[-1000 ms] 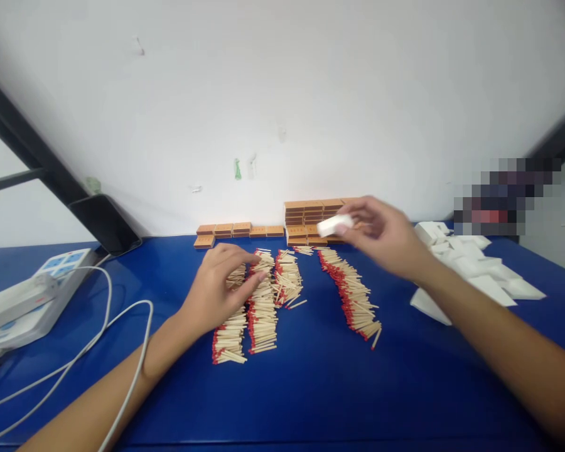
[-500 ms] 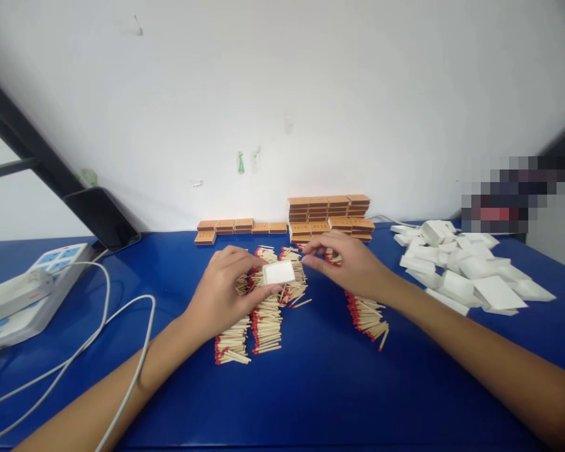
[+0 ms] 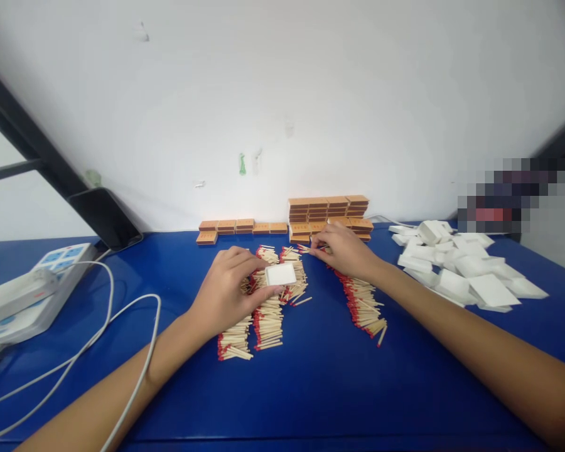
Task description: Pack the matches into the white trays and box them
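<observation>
The person's left hand (image 3: 230, 282) pinches a small white tray (image 3: 281, 275) between the thumb, along its near edge, and the fingers at its left end. The tray is held above the match rows, its open side up and tilted toward the viewer, so that the white floor shows.

The right hand (image 3: 343, 251) is farther forward, knuckles up, with thumb and forefinger drawn close together at a few loose matches (image 3: 303, 248); whether they grip any cannot be told. The hand and wrist cover the far end of the right-hand match row (image 3: 365, 307), whose red heads point left.

Below the left hand and the tray lie three more rows: the outer left row (image 3: 235, 339), partly hidden by the hand, the middle row (image 3: 268, 323), and a shorter row (image 3: 299, 285) with one match sticking out at its near end.

Beyond the hands, orange matchboxes stand against the white wall (image 3: 358, 113): a tall stack (image 3: 327, 207) behind the right hand and a low line (image 3: 226, 226) to its left.

A loose heap of white trays (image 3: 471, 270) covers the right of the blue table (image 3: 311, 389). At far left sit a white power strip (image 3: 42, 295) and a leaning black device (image 3: 106, 216); a white cable (image 3: 153, 320) crosses the left forearm.
</observation>
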`<state>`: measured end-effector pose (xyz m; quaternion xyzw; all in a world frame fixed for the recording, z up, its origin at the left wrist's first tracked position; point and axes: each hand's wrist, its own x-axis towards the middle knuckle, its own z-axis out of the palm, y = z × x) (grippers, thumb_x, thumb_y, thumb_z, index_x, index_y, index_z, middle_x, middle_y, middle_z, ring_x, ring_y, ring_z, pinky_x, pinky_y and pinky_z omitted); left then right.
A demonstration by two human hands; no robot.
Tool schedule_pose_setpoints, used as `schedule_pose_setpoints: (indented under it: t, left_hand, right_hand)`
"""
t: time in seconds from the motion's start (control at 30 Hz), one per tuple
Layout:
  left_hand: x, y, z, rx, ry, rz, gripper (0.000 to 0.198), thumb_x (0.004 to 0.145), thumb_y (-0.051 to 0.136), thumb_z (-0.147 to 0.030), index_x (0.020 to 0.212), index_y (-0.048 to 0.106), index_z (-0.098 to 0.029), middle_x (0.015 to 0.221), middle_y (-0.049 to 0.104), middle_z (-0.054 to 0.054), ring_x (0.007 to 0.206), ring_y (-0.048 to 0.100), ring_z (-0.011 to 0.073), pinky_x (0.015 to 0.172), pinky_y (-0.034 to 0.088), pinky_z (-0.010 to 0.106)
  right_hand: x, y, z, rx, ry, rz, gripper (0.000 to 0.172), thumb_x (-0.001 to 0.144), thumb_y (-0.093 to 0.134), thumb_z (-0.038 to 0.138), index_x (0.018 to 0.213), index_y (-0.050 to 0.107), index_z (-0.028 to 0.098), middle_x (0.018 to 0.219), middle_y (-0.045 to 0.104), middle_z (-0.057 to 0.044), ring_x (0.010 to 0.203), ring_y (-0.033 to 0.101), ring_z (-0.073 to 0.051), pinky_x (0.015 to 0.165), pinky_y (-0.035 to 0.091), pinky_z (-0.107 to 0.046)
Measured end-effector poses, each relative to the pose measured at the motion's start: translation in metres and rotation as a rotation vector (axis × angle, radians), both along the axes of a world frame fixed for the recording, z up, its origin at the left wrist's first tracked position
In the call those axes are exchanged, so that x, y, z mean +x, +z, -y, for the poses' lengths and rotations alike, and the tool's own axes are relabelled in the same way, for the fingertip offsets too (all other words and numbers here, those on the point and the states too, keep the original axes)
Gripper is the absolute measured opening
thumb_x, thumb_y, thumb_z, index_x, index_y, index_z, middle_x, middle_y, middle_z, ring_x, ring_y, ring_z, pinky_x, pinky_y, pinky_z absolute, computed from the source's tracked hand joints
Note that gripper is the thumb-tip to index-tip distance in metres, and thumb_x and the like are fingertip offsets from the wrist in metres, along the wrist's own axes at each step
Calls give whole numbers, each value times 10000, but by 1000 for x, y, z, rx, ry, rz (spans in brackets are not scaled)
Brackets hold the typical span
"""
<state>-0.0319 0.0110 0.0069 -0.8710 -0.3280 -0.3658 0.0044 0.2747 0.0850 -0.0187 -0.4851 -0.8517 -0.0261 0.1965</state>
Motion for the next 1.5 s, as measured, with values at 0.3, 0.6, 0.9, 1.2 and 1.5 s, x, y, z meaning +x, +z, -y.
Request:
schedule_pose_setpoints:
  t: [0.3,0.6,0.9,1.2,1.5]
  left_hand:
    - [-3,-2,-2,22,9,-37,339,923,796,-496,1103,734,-215,1023,773,80,977,662,277,848,514,454]
    - [-1,-2,0,97,11,-120,341,944,766,-509,1133,739,-227,1009,783,76,994,666,294,858,481,453]
    - [0,0,3,196,14,-188,324,985,732,-445,1148,721,-166,1016,773,94,1007,664,294,876,476,452]
    - [4,1,7,180,-4,-170,369,967,749,-479,1118,718,-143,991,761,87,1017,660,296,888,463,446]
    - [6,0,8,190,-6,-184,359,985,725,-480,1116,726,-145,998,760,94,1029,658,291,899,469,449]
  right_hand:
    - [2,12,13,-71,52,-74,163,963,669,263,816,725,223,883,689,-88,949,601,-299,851,463,-438]
    - [5,28,39,-151,82,-171,137,900,754,306,784,705,252,857,700,-48,934,624,-274,792,477,-393]
    - [3,32,45,-173,69,-189,152,894,768,350,796,725,243,858,685,-47,912,612,-253,769,458,-363]
    - [-13,44,63,-118,138,-337,195,961,710,368,818,722,237,840,683,-32,823,608,-210,727,450,-337]
    - [-44,39,93,-29,286,-313,117,996,709,247,886,683,218,899,664,-29,914,597,-206,811,452,-336]
